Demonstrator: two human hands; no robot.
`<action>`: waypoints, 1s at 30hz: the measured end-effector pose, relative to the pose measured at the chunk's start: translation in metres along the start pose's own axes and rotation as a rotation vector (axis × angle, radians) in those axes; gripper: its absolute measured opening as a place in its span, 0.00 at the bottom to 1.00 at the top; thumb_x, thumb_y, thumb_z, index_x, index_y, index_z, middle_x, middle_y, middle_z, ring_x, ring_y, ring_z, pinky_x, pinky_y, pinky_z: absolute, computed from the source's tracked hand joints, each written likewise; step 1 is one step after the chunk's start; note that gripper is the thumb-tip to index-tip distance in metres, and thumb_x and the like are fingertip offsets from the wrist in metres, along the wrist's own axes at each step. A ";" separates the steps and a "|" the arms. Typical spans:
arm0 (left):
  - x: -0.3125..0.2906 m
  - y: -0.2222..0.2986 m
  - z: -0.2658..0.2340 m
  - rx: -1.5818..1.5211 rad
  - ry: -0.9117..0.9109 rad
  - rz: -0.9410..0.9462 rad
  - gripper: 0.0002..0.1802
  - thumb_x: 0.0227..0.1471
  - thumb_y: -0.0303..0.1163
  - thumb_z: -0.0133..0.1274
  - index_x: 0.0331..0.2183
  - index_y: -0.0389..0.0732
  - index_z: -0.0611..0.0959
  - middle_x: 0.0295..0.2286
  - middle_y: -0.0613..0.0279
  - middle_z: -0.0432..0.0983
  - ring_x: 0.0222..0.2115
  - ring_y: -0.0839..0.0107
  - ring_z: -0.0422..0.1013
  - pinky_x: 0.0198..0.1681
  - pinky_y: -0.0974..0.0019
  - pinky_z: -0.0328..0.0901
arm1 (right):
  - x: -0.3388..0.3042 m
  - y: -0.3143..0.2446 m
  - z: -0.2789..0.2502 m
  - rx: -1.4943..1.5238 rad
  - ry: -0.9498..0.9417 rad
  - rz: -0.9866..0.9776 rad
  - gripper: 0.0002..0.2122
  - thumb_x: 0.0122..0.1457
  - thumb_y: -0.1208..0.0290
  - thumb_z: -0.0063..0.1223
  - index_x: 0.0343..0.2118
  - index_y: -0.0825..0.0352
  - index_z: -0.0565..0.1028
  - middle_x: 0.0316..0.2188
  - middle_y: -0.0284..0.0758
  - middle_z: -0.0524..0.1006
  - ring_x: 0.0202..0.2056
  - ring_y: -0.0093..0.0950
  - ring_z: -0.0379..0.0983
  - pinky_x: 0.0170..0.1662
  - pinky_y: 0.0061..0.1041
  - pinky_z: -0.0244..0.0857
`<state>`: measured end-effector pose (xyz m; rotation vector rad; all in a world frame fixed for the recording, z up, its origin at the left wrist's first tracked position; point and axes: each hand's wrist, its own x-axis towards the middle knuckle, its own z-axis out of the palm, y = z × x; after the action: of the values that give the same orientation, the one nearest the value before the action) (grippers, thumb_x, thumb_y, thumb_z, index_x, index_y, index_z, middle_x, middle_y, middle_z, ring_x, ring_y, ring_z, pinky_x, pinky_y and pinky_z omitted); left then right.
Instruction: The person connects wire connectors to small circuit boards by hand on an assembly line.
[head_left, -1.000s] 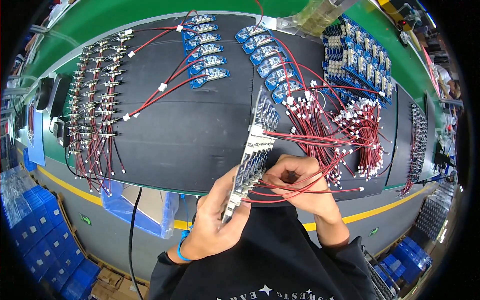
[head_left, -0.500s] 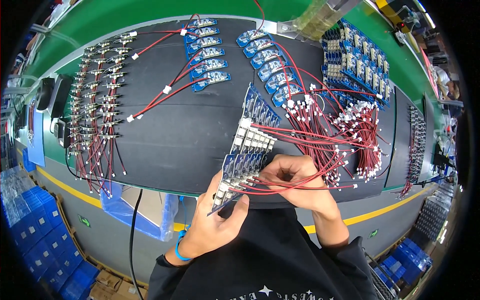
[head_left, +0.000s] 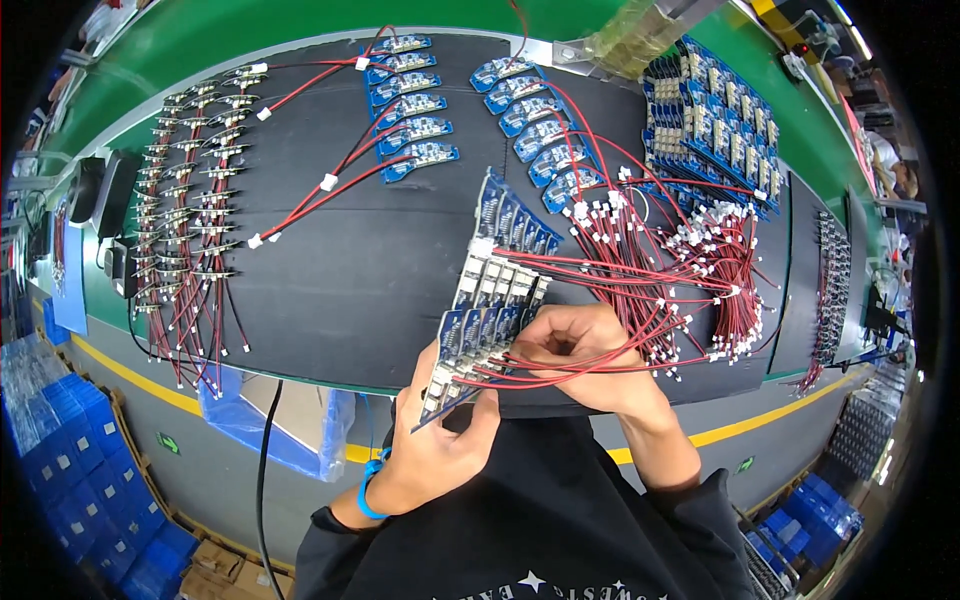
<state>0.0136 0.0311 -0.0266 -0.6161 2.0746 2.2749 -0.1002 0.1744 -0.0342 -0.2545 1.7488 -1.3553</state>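
Below the middle of the view, my left hand grips the lower end of a blue circuit board panel, thumb in front. The panel stands tilted, with white components in rows. Several red and black wires with white plugs run from it to the right. At its right edge my right hand is closed in a pinch, fingertips by the lower boards. Some wires lie across that hand. What the fingertips hold is hidden. Close by on the right lies a bundle of loose red and black wires.
Two strips of blue boards lie at the back of the dark mat. Stacked blue panels stand at the back right. Rows of wired boards fill the left. A metal post rises behind.
The panel and my left hand have shifted very slightly left. My right hand has edged a little up, and the wire ends to its right have moved up. The pinch stays closed.
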 end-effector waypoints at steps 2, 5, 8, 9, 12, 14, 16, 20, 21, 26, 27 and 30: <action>-0.002 -0.005 0.001 -0.070 0.079 -0.004 0.21 0.45 0.15 0.49 0.44 0.30 0.68 0.34 0.58 0.74 0.37 0.74 0.70 0.39 0.72 0.66 | 0.000 0.001 0.000 -0.011 0.006 -0.152 0.04 0.51 0.79 0.54 0.23 0.73 0.72 0.19 0.28 0.70 0.23 0.12 0.64 0.24 0.14 0.57; -0.004 0.001 -0.002 -0.180 0.153 -0.128 0.14 0.46 0.16 0.50 0.39 0.31 0.73 0.34 0.60 0.73 0.36 0.76 0.70 0.36 0.73 0.67 | -0.004 -0.007 -0.009 -0.140 0.008 -0.306 0.04 0.50 0.79 0.54 0.23 0.73 0.73 0.19 0.31 0.71 0.22 0.16 0.66 0.25 0.15 0.59; -0.004 0.001 -0.007 -0.254 0.148 -0.091 0.17 0.48 0.15 0.48 0.43 0.30 0.70 0.37 0.59 0.72 0.38 0.74 0.68 0.40 0.72 0.65 | -0.015 -0.001 -0.026 -0.377 0.291 -0.299 0.04 0.49 0.78 0.55 0.26 0.73 0.74 0.20 0.38 0.74 0.22 0.28 0.70 0.25 0.24 0.62; -0.004 -0.002 -0.009 -0.283 0.128 -0.079 0.19 0.48 0.15 0.48 0.45 0.29 0.68 0.38 0.58 0.71 0.39 0.73 0.68 0.43 0.70 0.64 | -0.018 -0.004 -0.028 -0.524 0.439 -0.274 0.03 0.47 0.79 0.54 0.26 0.73 0.74 0.22 0.42 0.75 0.22 0.35 0.72 0.25 0.27 0.64; -0.008 0.001 -0.007 -0.406 0.190 -0.110 0.26 0.49 0.15 0.48 0.50 0.29 0.61 0.41 0.56 0.69 0.42 0.72 0.66 0.49 0.68 0.59 | -0.013 -0.005 -0.034 -0.687 0.629 -0.286 0.04 0.46 0.77 0.57 0.24 0.70 0.74 0.22 0.41 0.74 0.21 0.38 0.71 0.25 0.31 0.64; -0.012 0.000 -0.007 -0.431 0.220 -0.078 0.28 0.49 0.15 0.47 0.52 0.29 0.59 0.42 0.56 0.68 0.43 0.72 0.65 0.50 0.68 0.58 | -0.009 -0.004 -0.032 -0.726 0.639 -0.312 0.04 0.46 0.76 0.57 0.24 0.69 0.74 0.23 0.40 0.74 0.21 0.38 0.70 0.25 0.31 0.64; -0.014 -0.005 -0.007 -0.334 0.227 -0.033 0.31 0.47 0.18 0.51 0.52 0.30 0.58 0.40 0.57 0.69 0.42 0.72 0.66 0.51 0.67 0.57 | -0.007 0.001 -0.032 -0.824 0.635 -0.343 0.05 0.45 0.76 0.58 0.24 0.67 0.74 0.24 0.38 0.73 0.21 0.38 0.70 0.25 0.31 0.63; -0.014 -0.001 -0.005 -0.333 0.279 -0.085 0.28 0.45 0.20 0.55 0.49 0.31 0.64 0.38 0.59 0.71 0.40 0.74 0.67 0.48 0.69 0.60 | -0.005 0.008 -0.032 -0.908 0.636 -0.388 0.06 0.45 0.75 0.58 0.26 0.66 0.72 0.24 0.37 0.71 0.23 0.37 0.70 0.26 0.33 0.63; -0.014 -0.002 -0.005 -0.301 0.274 -0.073 0.26 0.45 0.19 0.54 0.48 0.31 0.66 0.38 0.59 0.70 0.40 0.74 0.67 0.47 0.69 0.61 | -0.006 0.008 -0.032 -0.905 0.636 -0.390 0.06 0.45 0.75 0.58 0.26 0.66 0.72 0.24 0.37 0.71 0.23 0.37 0.70 0.26 0.33 0.63; -0.012 0.001 -0.003 -0.269 0.250 -0.026 0.24 0.45 0.16 0.53 0.46 0.31 0.67 0.39 0.58 0.71 0.40 0.73 0.68 0.44 0.69 0.63 | -0.006 0.010 -0.034 -0.981 0.589 -0.563 0.05 0.46 0.76 0.56 0.25 0.66 0.72 0.25 0.37 0.70 0.23 0.37 0.70 0.25 0.33 0.63; -0.012 0.000 -0.005 -0.239 0.209 -0.002 0.24 0.45 0.15 0.52 0.47 0.31 0.67 0.39 0.58 0.71 0.40 0.72 0.68 0.44 0.69 0.63 | -0.007 0.008 -0.035 -0.981 0.589 -0.563 0.05 0.46 0.76 0.56 0.25 0.66 0.72 0.25 0.37 0.70 0.23 0.37 0.70 0.25 0.33 0.63; -0.013 -0.004 -0.007 -0.202 0.210 -0.006 0.24 0.45 0.15 0.52 0.46 0.32 0.67 0.39 0.58 0.71 0.40 0.72 0.68 0.45 0.69 0.63 | -0.016 0.001 -0.038 -0.988 0.566 -0.529 0.05 0.46 0.77 0.55 0.26 0.66 0.72 0.24 0.38 0.72 0.23 0.37 0.70 0.25 0.32 0.64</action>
<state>0.0286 0.0287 -0.0268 -0.9054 1.9297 2.5372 -0.1182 0.2101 -0.0264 -1.0036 2.8935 -0.7998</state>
